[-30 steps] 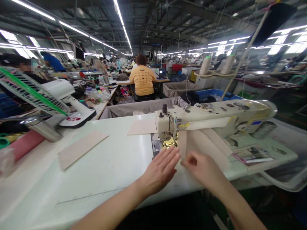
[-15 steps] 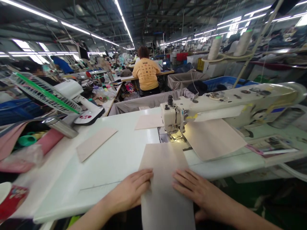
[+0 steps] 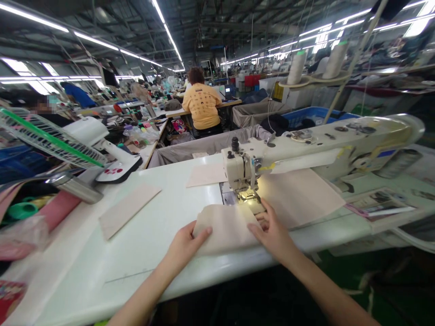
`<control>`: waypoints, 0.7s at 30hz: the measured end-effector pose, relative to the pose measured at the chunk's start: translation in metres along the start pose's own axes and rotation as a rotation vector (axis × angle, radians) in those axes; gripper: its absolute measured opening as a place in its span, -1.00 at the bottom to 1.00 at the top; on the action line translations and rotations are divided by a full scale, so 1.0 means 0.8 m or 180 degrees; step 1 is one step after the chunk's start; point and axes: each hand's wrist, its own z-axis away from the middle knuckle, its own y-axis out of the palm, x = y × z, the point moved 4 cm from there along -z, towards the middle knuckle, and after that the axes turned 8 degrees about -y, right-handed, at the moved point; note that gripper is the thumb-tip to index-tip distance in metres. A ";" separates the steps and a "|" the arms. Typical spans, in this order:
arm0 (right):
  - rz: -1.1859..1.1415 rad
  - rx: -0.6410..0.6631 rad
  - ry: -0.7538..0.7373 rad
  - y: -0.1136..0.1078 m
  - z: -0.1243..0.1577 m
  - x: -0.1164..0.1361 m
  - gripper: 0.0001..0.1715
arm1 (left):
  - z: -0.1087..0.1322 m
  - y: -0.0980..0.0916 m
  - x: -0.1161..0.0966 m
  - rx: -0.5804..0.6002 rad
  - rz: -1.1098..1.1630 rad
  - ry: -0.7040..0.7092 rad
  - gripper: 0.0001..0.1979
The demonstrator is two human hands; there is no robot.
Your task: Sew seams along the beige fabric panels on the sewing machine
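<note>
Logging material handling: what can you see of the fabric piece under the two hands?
The fabric piece is a pale beige, matte, soft-looking sheet, folded or bunched into a rounded shape rather than lying flat. It rests on the white sewing table, just in front of the presser foot. The left hand touches its near left edge; the right hand touches its right side.

No words can be read clearly at this moment. The yellow T-shirt of the seated person has small dark prints on its back, but they are too small to read. The blue label on the arm of the sewing machine, the printed booklet beside it and the red marks on the white fan base are also not readable.
</note>
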 end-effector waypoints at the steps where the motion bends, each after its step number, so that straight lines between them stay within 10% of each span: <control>1: 0.0115 -0.0051 -0.0057 0.002 -0.001 -0.001 -0.28 | -0.004 0.002 0.002 -0.0100 -0.0059 -0.0035 -0.49; 5: 0.0527 0.0133 -0.0550 0.007 -0.003 0.007 -0.75 | -0.005 0.008 0.009 -0.0374 -0.0271 0.0019 -0.53; 21: 0.0961 0.0230 -0.0661 0.010 -0.008 0.008 -0.74 | -0.007 0.013 0.005 -0.0496 -0.0786 0.0052 -0.65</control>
